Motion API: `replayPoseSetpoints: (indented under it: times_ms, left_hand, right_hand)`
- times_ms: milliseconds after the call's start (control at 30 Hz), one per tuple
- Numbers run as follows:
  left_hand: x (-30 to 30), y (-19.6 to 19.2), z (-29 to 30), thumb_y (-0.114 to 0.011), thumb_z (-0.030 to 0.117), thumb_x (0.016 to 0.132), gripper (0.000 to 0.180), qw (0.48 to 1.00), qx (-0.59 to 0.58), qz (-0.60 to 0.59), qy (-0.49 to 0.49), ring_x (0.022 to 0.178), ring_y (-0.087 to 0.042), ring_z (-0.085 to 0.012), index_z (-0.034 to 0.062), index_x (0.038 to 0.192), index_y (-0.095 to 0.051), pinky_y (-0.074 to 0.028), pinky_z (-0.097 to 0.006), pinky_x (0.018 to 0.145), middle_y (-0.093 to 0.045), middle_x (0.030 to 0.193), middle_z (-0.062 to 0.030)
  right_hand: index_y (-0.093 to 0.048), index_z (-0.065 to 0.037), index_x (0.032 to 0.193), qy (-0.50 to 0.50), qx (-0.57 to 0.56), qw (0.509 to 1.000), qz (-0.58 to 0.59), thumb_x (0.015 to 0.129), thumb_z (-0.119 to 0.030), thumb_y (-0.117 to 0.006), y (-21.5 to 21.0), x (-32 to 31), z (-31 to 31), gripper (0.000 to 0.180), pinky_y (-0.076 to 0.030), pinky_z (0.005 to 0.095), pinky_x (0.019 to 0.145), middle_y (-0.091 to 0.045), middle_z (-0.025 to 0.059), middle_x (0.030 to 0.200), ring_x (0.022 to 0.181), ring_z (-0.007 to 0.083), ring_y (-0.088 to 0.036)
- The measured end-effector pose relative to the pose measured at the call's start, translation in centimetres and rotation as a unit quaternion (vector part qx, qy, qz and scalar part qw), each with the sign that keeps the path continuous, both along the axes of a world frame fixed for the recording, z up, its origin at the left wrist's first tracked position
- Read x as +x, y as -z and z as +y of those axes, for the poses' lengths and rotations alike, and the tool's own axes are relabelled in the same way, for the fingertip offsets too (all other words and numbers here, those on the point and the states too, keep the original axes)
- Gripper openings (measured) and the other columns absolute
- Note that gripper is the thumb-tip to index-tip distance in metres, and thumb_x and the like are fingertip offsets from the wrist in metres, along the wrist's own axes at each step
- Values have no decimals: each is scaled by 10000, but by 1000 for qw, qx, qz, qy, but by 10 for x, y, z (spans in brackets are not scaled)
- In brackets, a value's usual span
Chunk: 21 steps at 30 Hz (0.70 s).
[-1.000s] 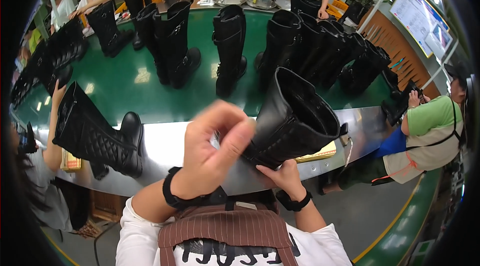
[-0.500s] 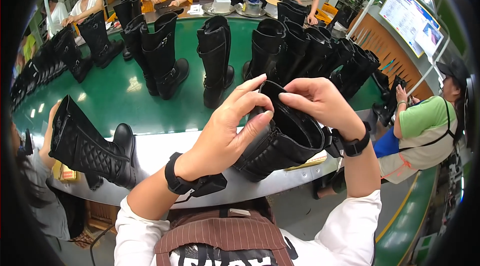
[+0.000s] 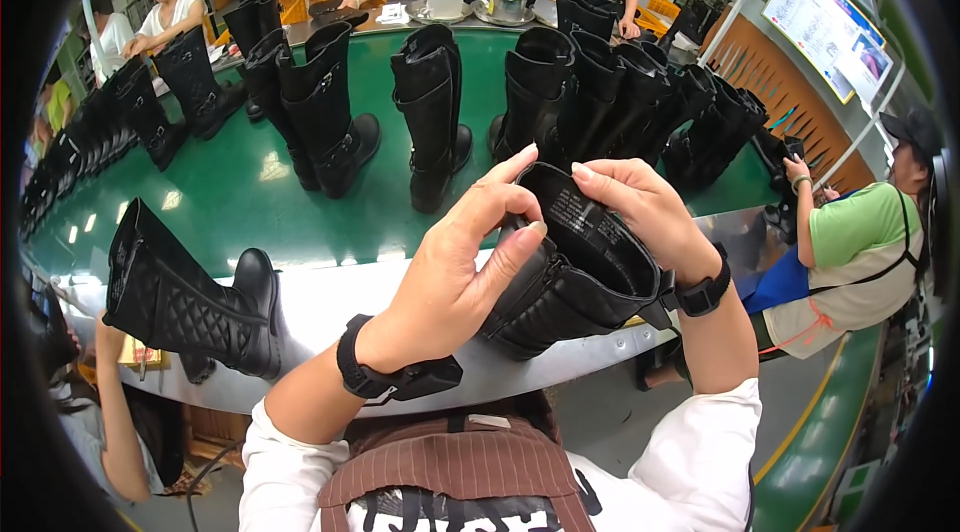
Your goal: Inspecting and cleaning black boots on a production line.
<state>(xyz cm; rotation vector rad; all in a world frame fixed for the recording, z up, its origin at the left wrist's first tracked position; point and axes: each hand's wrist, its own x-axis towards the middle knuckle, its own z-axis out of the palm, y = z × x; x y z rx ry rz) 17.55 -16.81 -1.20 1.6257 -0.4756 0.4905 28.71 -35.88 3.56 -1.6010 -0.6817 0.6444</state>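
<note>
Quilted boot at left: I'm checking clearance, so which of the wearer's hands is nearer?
Left. The left hand is right of the quilted boot, apart from it; the right hand is farther right, on the held boot.

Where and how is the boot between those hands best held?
Probably by the top rim of the boot, from above, one hand either side: its open mouth faces up, and the thin edge should suit a thumb-and-finger pinch. The left hand and right hand are both at that rim.
</note>
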Motion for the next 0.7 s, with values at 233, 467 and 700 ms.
replayPoseSetpoints:
  times_ms: [233,467,700]
  left_hand:
    - [-4,-7,-6,-568,127,971,145,998,35,36,-31,1095,-565,-181,14,1059,-544,-449,-296,894,-514,1340,-272]
    - [-2,-9,-15,-533,148,1000,139,996,45,39,-67,762,-424,-48,25,1060,-517,-367,-192,678,-501,897,13]
    - [-2,-2,-14,-551,144,984,173,994,21,68,-77,1240,-529,-252,-6,1068,-544,-466,-336,925,-577,1255,-179]
  right_hand:
    - [-684,28,948,25,-1,999,19,994,-224,-539,2,2,0,295,-451,177,627,-655,-42,813,700,1,-550]
    - [-684,15,970,12,35,998,60,975,-184,-568,5,7,-2,230,-437,153,547,-658,-35,796,645,-6,-571]
    - [-691,12,932,24,3,1000,8,975,-198,-564,10,10,-3,249,-439,177,581,-640,-52,772,662,-6,-548]
